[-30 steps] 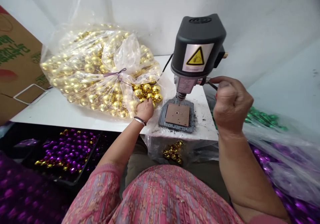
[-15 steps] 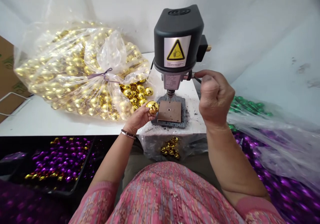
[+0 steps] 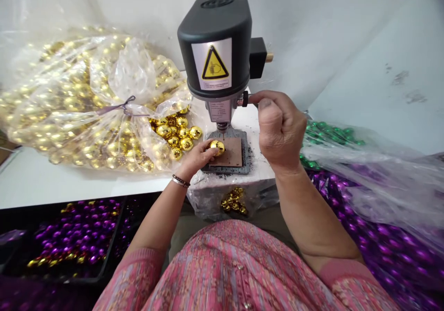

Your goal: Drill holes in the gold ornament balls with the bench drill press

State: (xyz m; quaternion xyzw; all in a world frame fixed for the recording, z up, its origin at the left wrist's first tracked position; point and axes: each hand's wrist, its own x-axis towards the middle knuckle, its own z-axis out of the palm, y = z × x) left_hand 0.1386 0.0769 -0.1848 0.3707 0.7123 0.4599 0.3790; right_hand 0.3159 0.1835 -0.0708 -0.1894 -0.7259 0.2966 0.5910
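Observation:
Between the thumb and fingers of my left hand (image 3: 199,156) is a shiny gold ball (image 3: 217,147) with small mirror-like facets. The ball is over the brown plate (image 3: 233,153) on the base of a small drill press (image 3: 215,38), close to the thin drill bit (image 3: 224,134). My right hand (image 3: 282,128) is raised at the press's right side, its fingers curled around the feed handle (image 3: 253,99). Most of that handle is hidden by the fingers.
A tied clear bag (image 3: 86,102) of gold balls fills the left, with loose gold balls (image 3: 180,135) beside it. Below are a black tray (image 3: 107,260) of purple and gold balls and a plastic bag (image 3: 208,200). Green balls (image 3: 329,133) and purple balls (image 3: 364,227) lie at right.
My left hand has brought the gold ball from the plate's left edge to over the plate, near the drill bit. My right hand stays on the handle. The whole view has shifted.

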